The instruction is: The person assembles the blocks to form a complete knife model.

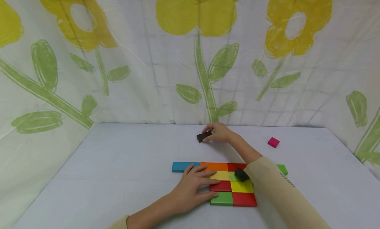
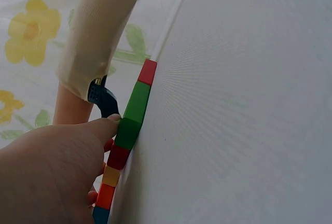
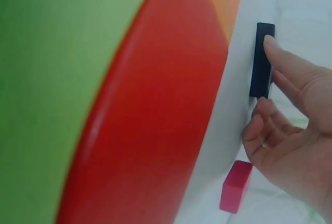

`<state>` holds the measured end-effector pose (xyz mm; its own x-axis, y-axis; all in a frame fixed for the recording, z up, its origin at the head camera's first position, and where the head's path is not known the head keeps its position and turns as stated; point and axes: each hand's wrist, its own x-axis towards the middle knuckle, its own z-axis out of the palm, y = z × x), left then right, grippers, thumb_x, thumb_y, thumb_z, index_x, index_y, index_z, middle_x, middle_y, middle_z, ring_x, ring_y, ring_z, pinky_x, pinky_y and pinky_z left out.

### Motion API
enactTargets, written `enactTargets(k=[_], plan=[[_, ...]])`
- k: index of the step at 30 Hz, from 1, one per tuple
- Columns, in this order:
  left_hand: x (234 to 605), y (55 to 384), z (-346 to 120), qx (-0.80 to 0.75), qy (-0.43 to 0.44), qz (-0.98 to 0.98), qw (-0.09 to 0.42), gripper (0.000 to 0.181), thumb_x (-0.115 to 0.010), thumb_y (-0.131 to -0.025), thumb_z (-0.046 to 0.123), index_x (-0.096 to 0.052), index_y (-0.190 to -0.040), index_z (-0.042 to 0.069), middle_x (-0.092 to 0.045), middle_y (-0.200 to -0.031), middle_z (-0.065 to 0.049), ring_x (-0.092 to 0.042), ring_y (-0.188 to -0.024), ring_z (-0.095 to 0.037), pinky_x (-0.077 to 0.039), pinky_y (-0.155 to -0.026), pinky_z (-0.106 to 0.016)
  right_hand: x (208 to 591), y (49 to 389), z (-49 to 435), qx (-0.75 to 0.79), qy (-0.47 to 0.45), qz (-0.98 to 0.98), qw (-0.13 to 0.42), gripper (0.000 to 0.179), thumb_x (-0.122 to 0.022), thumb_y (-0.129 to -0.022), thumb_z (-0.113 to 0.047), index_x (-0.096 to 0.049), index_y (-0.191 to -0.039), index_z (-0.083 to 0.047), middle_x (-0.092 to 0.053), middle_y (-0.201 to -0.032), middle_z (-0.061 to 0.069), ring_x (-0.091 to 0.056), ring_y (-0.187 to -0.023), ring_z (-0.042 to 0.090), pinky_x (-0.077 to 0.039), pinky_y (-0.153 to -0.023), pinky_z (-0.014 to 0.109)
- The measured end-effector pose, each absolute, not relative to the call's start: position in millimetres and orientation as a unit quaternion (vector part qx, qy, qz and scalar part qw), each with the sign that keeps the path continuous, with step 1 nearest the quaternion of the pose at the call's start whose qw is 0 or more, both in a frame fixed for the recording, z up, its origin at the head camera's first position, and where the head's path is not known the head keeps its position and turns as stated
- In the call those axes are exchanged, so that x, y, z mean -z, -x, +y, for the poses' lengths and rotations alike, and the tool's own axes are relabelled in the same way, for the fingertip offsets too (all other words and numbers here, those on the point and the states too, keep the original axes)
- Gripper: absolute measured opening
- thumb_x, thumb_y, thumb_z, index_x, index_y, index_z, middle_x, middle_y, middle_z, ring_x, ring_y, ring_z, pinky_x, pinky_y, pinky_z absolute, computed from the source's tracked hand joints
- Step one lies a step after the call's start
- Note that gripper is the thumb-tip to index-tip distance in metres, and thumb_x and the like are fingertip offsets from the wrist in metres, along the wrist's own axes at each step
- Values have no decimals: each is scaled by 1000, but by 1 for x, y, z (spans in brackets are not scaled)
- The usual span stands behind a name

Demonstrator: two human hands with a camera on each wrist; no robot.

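My right hand [image 1: 219, 132] reaches to the far part of the table and pinches a black block [image 1: 203, 136] between thumb and fingertips. In the right wrist view the black block [image 3: 263, 60] stands out beyond the thumb. My left hand [image 1: 193, 189] rests at the left side of a flat patchwork of coloured blocks [image 1: 241, 187], its fingers stretched over them. Its thumb touches a green block [image 2: 129, 132] at the near edge. Blue [image 1: 185, 167], orange [image 1: 214, 166] and dark red [image 1: 236, 167] blocks form the far row, partly covered by the right sleeve.
A small pink block [image 1: 273, 142] lies alone at the back right. The end of a green block [image 1: 282, 169] shows past the right sleeve [image 1: 279, 189]. A dark wrist camera [image 1: 241, 175] hangs below that sleeve. A flowered curtain [image 1: 142, 74] stands behind the white table [image 1: 112, 163].
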<state>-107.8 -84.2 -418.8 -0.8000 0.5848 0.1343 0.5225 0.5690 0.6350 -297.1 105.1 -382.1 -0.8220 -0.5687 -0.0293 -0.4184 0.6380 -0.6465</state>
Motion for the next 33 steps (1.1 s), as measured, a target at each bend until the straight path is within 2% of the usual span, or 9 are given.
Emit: enactTargets(k=[6,13,22,33], plan=[[419,108,-85,-342,-314,884,45,40,-71,-100,46,-75,-135,25,-61,-152,6,-41,-151,-30,-18,-120,-75,380,295,99,309,249,910,120,34,-83,-91,-19,-73,-119,-4,-68,-124,21,-60,-113,34,-50,-96,43],[417,108,-85,-340,-310,886,51,41,-71,-100,47,-74,-136,26,-60,-152,7,-41,-152,-29,-18,-121,-74,379,292,98,289,248,918,113,33,-82,-93,-21,-71,-119,-3,-69,-122,20,-61,-110,33,-51,-94,44],[419,108,-85,-337,-310,887,54,41,-71,-100,47,-74,-136,26,-60,-153,7,-40,-152,-29,-17,-121,-73,375,291,102,290,252,917,107,34,-80,-94,-22,-71,-120,-2,-69,-125,21,-62,-116,37,-52,-98,49],[421,109,-85,-338,-313,886,49,41,-71,-100,46,-74,-136,27,-59,-153,8,-40,-152,-29,-17,-121,-73,374,285,110,296,275,911,82,32,-81,-93,-19,-71,-116,1,-71,-120,21,-66,-110,36,-55,-98,48]])
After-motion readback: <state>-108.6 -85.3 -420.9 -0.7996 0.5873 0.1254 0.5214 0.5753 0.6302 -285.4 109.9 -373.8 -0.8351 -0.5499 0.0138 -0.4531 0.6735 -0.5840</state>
